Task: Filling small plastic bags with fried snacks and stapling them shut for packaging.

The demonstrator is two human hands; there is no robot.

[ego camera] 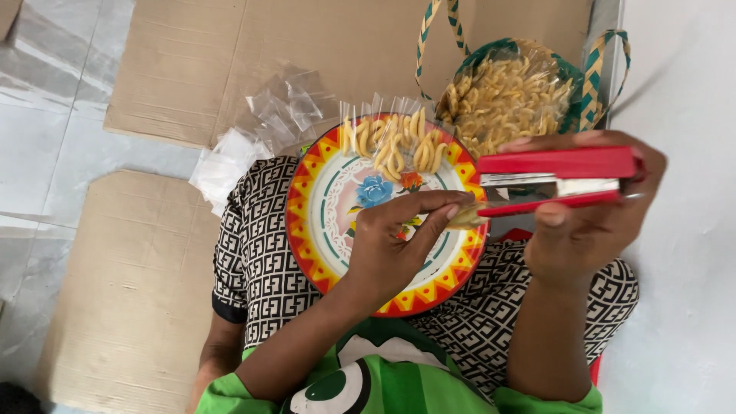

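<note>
Pinching a small snack packet (pixel 465 218) between left hand (pixel 391 245) fingertips over the plate (pixel 322 230), packet's edge inside the red stapler (pixel 560 180) mouth, right hand (pixel 590 222) fingers wrapped around stapler

Red stapler (pixel 558 182): long, metal inner parts showing, held level just right of the plate (pixel 322 253), mouth open toward it. Small clear packet (pixel 465 218): pale snack inside, its end set in the stapler's mouth, over the plate's right rim. Plate: round, red-and-yellow zigzag border, white middle with blue flower, resting on the lap.
</note>
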